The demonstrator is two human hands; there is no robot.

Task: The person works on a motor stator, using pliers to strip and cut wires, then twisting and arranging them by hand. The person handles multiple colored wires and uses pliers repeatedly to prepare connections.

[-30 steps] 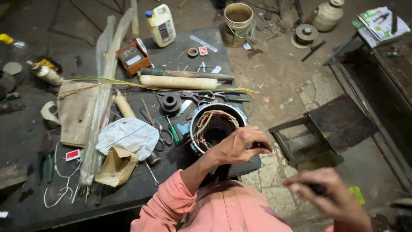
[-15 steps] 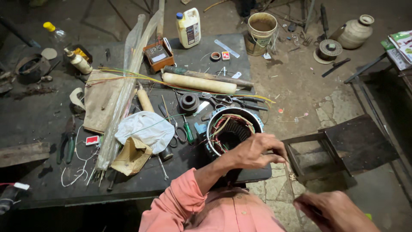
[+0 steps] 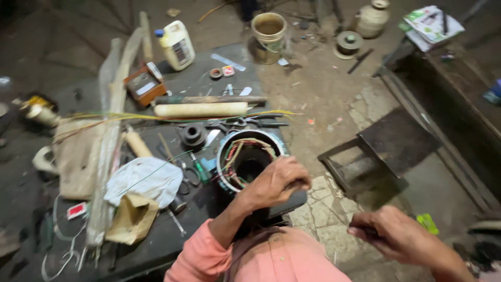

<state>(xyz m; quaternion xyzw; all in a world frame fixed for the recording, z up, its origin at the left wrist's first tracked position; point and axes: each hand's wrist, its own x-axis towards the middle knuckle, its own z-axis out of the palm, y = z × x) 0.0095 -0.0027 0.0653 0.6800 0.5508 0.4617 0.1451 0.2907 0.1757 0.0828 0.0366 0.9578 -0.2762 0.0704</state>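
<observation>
left hand (image 3: 276,180) curling on motor stator (image 3: 249,162) rim, lying on cluttered dark bench (image 3: 209,83); right hand (image 3: 389,235) pinching small dark object over cracked floor (image 3: 323,89).

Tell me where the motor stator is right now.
Head view, centre: the motor stator sits at the table's right edge, under the left hand, beside a green-handled screwdriver.

Left hand (image 3: 276,183) curled, right hand (image 3: 391,235) pinched.

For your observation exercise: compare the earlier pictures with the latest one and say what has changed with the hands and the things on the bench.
The right hand, pinching something small and dark, has drawn in nearer the body. The left hand stays on the rim of the motor stator. The white cloth, the roll and the jug lie where they were; only the camera has shifted.
</observation>
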